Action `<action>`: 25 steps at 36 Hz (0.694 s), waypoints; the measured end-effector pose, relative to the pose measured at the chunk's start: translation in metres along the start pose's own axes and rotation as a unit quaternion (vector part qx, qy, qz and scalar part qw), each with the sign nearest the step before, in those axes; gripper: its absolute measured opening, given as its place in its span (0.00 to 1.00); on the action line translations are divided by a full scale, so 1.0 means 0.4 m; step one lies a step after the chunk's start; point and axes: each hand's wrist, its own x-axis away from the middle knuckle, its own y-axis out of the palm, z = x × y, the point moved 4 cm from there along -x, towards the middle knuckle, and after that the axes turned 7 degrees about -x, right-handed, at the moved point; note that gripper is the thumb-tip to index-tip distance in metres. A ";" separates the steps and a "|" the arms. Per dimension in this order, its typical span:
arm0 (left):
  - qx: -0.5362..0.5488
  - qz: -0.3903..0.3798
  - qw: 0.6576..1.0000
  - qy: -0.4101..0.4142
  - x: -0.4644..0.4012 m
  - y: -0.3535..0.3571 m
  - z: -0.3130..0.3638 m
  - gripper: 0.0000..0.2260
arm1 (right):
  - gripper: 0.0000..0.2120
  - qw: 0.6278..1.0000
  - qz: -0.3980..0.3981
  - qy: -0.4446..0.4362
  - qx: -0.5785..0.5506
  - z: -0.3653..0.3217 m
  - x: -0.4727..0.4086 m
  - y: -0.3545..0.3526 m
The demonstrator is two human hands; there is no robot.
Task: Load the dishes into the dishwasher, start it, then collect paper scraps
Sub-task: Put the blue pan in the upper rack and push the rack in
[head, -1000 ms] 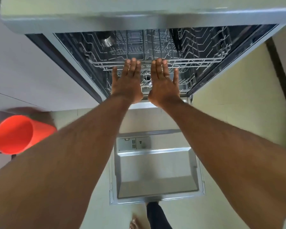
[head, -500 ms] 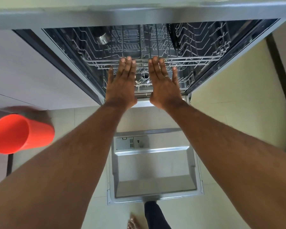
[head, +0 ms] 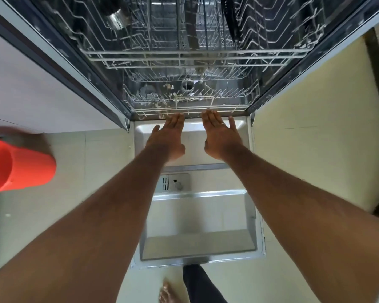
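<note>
Bright even light, wide-angle edge distortion, orange cup (head: 18,167) motion-blurred.

Silver steel, pale yellow floor, one bright orange-red cup.

The dishwasher (head: 195,62) is dark inside, crossed by grey-white wire racks (head: 184,55) in a grid pattern; its open door (head: 201,215) is brushed silver with a grey detergent compartment (head: 175,182). The floor (head: 293,154) is pale cream-yellow, the cabinet front (head: 20,88) off-white, the cup (head: 15,167) solid orange-red, the trouser leg (head: 197,283) black.
</note>
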 end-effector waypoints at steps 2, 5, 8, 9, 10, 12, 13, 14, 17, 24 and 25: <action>0.009 0.004 1.000 -0.002 -0.031 0.012 0.001 0.43 | 0.41 1.000 -0.013 0.004 -0.006 0.013 -0.032 0.013; 0.014 0.001 1.000 -0.010 -0.080 0.025 -0.004 0.44 | 0.42 1.000 -0.016 0.008 -0.009 0.031 -0.088 0.027; -0.005 0.008 1.000 -0.011 -0.130 0.022 -0.012 0.45 | 0.43 1.000 0.001 0.012 0.003 0.047 -0.150 0.029; -0.007 0.013 1.000 -0.012 -0.146 0.018 -0.015 0.45 | 0.43 1.000 0.007 0.012 0.005 0.051 -0.168 0.025; -0.007 0.016 1.000 -0.012 -0.163 0.015 -0.018 0.45 | 0.44 1.000 0.012 0.012 0.004 0.055 -0.184 0.021; -0.009 0.020 1.000 -0.013 -0.194 0.008 -0.023 0.45 | 0.44 1.000 0.015 0.012 0.001 0.057 -0.212 0.013; -0.012 0.021 1.000 -0.012 -0.209 0.006 -0.026 0.46 | 0.44 1.000 0.012 0.013 0.003 0.057 -0.223 0.010; -0.017 0.021 1.000 -0.010 -0.224 0.005 -0.027 0.46 | 0.45 1.000 0.009 0.014 0.004 0.056 -0.233 0.009; -0.024 0.016 1.000 -0.005 -0.265 0.004 -0.027 0.46 | 0.45 1.000 0.003 0.023 -0.011 0.058 -0.255 0.008; -0.017 0.010 1.000 -0.013 -0.329 0.013 -0.028 0.48 | 0.45 0.999 0.019 0.026 -0.021 0.072 -0.281 0.021; -0.011 0.013 1.000 -0.014 -0.334 0.016 -0.026 0.48 | 0.45 0.999 0.026 0.021 -0.017 0.074 -0.280 0.023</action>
